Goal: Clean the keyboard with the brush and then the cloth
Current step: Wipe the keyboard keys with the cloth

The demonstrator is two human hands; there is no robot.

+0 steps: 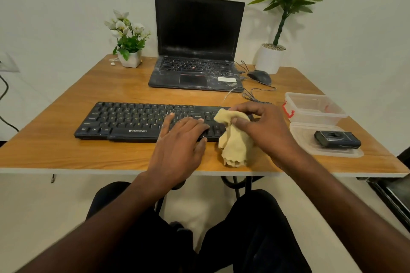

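I see the black keyboard (142, 122) lying across the middle of the frame on the wooden table (66, 153), its long edge parallel to the table's near edge. My left hand (179, 142) lies flat on the keys right of centre, fingers straight and spread, pressing down. My right hand (264, 126) sits just right of it at the keyboard's right end, fingers curled round a bunched yellow cloth (235, 139) — the upper wad touches the keys, and the loose tail hangs down over the keyboard's front edge onto the table.

In the right of the frame a clear plastic box (315, 106) stands open, and its lid (310, 139) lies nearer me with a small black device (337, 139) on it. I cannot tell whether that device is the brush.

Toward the upper centre a laptop (197, 51) stands open with a dark screen.
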